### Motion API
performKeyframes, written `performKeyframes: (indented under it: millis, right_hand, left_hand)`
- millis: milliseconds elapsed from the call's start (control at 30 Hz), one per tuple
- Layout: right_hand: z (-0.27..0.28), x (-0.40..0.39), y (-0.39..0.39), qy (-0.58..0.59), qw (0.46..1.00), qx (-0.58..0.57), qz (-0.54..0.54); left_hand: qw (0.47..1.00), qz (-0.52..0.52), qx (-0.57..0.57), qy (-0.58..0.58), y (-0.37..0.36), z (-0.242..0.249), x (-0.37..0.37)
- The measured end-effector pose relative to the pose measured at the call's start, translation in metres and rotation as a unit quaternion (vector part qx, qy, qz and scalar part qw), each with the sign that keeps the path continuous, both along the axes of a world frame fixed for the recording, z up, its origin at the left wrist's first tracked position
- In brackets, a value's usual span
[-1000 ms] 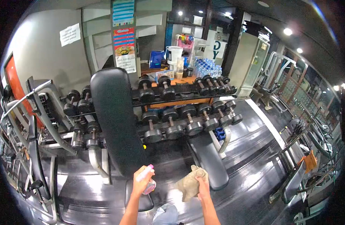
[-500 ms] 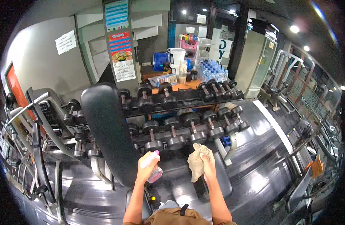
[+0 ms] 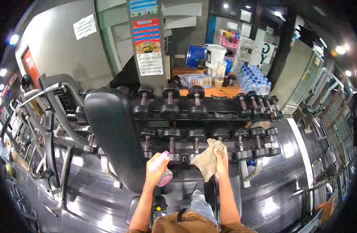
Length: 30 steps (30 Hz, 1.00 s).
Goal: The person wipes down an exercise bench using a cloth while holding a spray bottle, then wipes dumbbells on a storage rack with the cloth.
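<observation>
While my left hand point(image 3: 153, 175) is wrapped round a spray bottle point(image 3: 166, 178) at seven o'clock, my right hand point(image 3: 222, 165) pinches a crumpled cloth point(image 3: 205, 162) between four and five. Whether a finger presses the bottle's trigger, I can't tell. Bottle and cloth are apart, both raised in front of the lower row of dumbbells point(image 3: 242, 155), with the padded backrest point(image 3: 110, 128) close by on the bottle's nine o'clock side. I'd judge this a moment of carrying the two at the ready, neither being clearly worked against anything. Any move from here calls for a steady grip on the bottle, its pink nozzle kept off my other hand, and the cloth's loose corner gathered so it doesn't snag on a dumbbell.

Compared with half a second ago, my view has swung toward nine o'clock, so the food poster point(image 3: 148, 46) at eleven and the water bottles point(image 3: 253, 79) at two have slid toward three. The cloth, which hung nearly straight down, now flares toward the bottle, and more of my jeans point(image 3: 202, 204) shows at about five. Both grips look unchanged.
</observation>
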State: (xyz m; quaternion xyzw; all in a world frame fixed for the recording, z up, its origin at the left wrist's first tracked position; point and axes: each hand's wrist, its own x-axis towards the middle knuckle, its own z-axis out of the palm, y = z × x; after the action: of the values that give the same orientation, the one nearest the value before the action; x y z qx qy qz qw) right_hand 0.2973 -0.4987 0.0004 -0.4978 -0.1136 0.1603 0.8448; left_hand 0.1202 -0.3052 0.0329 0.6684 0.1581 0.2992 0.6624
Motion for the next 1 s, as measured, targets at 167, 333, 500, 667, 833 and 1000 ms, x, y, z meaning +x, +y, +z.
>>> performKeyframes:
  millis: [167,333,500,667,833,1000]
  right_hand:
    - [-0.021,0.08,0.041,-0.001,0.998,-0.041,0.042]
    - [-0.021,0.144,0.09,-0.029,0.989,-0.105,0.098]
    - [-0.027,0.184,0.139,-0.031,0.975,-0.128,0.177]
    - [-0.043,0.202,0.18,-0.051,0.959,-0.143,0.239]
    - [-0.044,0.21,0.213,-0.061,0.946,-0.177,0.264]
    - [-0.037,0.217,0.248,-0.087,0.938,-0.197,0.27]
  left_hand:
    - [0.996,0.083,-0.02,0.032,0.027,-0.013,0.055]
    - [0.98,0.172,-0.002,0.096,0.054,-0.022,0.11]
    - [0.957,0.267,-0.01,0.117,0.075,-0.038,0.14]
    - [0.937,0.321,-0.057,0.124,0.101,-0.053,0.152]
    - [0.92,0.36,-0.102,0.118,0.138,-0.064,0.168]
    - [0.921,0.367,-0.099,0.083,0.187,-0.065,0.182]
